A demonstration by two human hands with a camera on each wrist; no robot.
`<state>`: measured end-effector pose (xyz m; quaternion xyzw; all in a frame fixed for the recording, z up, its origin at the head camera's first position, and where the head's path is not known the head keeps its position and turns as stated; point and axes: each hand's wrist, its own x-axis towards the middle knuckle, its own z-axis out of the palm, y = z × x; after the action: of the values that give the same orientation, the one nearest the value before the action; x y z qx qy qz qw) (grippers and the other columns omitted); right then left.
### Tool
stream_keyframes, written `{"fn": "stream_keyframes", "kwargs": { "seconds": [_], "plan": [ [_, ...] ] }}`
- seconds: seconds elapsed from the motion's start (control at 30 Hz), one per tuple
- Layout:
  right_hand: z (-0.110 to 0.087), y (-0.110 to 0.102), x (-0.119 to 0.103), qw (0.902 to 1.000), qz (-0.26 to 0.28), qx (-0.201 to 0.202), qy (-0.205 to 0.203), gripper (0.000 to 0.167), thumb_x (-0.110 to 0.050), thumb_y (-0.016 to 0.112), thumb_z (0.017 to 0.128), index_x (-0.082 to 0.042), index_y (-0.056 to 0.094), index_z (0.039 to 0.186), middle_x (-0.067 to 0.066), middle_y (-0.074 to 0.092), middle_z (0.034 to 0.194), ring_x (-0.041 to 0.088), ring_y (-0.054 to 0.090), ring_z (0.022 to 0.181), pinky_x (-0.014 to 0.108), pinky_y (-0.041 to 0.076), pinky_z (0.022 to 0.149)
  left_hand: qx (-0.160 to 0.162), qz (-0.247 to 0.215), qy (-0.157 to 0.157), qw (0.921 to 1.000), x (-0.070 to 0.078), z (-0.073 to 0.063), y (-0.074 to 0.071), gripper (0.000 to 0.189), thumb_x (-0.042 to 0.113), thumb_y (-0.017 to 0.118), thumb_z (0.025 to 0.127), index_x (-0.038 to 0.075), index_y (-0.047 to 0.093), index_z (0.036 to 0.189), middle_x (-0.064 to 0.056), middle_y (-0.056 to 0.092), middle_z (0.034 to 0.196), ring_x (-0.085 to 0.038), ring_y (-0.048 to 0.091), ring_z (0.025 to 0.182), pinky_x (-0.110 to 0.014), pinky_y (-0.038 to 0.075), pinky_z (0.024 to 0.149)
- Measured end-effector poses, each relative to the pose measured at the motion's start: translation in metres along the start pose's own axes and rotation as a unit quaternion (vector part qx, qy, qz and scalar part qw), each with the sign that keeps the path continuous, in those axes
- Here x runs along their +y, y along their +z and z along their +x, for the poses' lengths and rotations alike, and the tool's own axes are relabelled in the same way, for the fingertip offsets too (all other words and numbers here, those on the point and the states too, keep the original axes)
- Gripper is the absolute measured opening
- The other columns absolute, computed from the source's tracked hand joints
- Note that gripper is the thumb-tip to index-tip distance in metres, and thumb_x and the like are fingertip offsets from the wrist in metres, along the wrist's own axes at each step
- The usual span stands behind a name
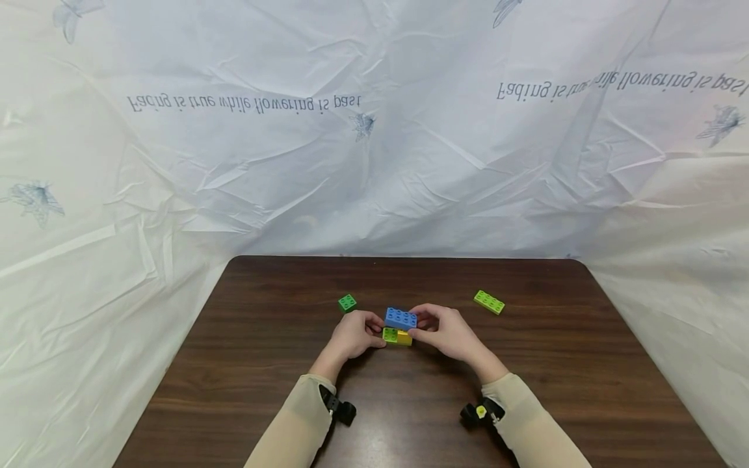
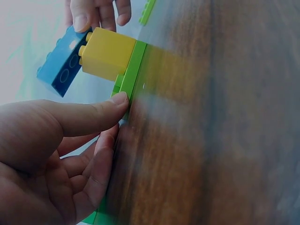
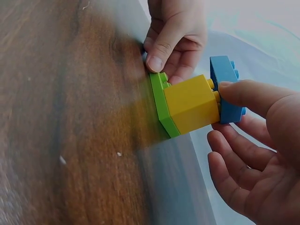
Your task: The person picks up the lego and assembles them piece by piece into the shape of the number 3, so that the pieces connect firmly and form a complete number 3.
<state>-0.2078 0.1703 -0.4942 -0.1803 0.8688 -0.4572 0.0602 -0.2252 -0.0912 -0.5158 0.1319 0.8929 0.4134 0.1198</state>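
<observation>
A flat lime-green brick (image 1: 390, 335) lies on the table, and a tall yellow brick (image 3: 192, 105) stands on its right part. My left hand (image 1: 354, 335) pinches the left end of the lime-green brick between thumb and fingers. Above the yellow brick, my right hand (image 1: 446, 331) holds a blue brick (image 1: 400, 318) by its right end. The blue brick is slightly tilted and sticks out to the left past the yellow one. Yellow studs still show beneath the blue brick in the left wrist view (image 2: 65, 61).
On the dark wooden table (image 1: 398, 429), a small green brick (image 1: 347, 303) lies behind my left hand. Another flat lime-green brick (image 1: 489, 301) lies farther back on the right. A white printed sheet (image 1: 374, 182) hangs beyond the table's far edge.
</observation>
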Motion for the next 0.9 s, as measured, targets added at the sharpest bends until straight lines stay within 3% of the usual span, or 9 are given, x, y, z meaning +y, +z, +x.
{"fn": "stream_keyframes", "kwargs": {
  "seconds": [0.9],
  "plan": [
    [0.0,0.0033,-0.0016,0.9981,-0.044,0.004,-0.042,0.035,-0.024,0.08,0.1,-0.014,0.073,0.133,-0.004,0.074,0.113,0.011,0.069,0.099,0.032,0.058,0.081,0.003,0.005,0.0,1.0,-0.0001,0.0003,0.0007,0.025,0.019,0.093,0.086,0.013,0.079,0.106,0.005,0.07,0.094,-0.013,0.063,0.081,-0.041,0.055,0.081]
  ]
}}
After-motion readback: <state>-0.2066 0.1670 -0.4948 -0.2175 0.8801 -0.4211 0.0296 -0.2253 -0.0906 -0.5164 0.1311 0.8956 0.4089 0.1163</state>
